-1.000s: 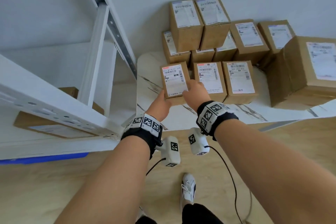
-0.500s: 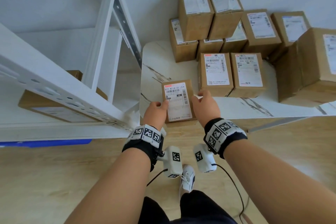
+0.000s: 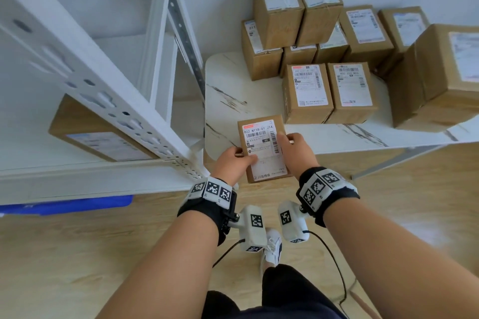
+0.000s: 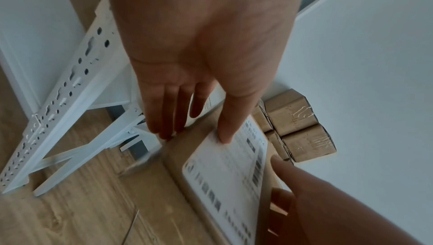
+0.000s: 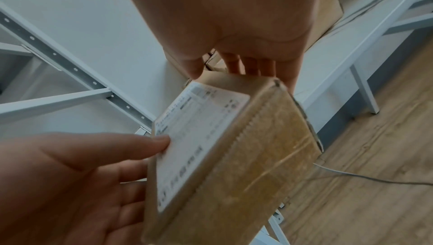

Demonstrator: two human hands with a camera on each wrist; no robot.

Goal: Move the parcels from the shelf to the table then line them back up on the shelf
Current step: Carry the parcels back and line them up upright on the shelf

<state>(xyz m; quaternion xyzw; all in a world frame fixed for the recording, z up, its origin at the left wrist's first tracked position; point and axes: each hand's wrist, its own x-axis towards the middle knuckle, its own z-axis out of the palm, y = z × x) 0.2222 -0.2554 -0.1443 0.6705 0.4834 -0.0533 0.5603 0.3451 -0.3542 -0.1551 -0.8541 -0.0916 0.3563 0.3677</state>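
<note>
- White shelf [image 3: 85,179] on left holds one flat parcel [image 3: 103,134]; marble worktop [image 3: 233,90] at right carries the stacked parcels [image 3: 305,90].
- Held parcel [image 3: 261,147] is in the air off the worktop's near corner, label up.
- Left hand [image 3: 232,163] and right hand [image 3: 295,147] each keep a closed grip on it, thumb on label, fingers under.
- Advice: keep it level, clear the shelf post [image 3: 116,93], slide in beside the flat parcel, edges flush.
</note>
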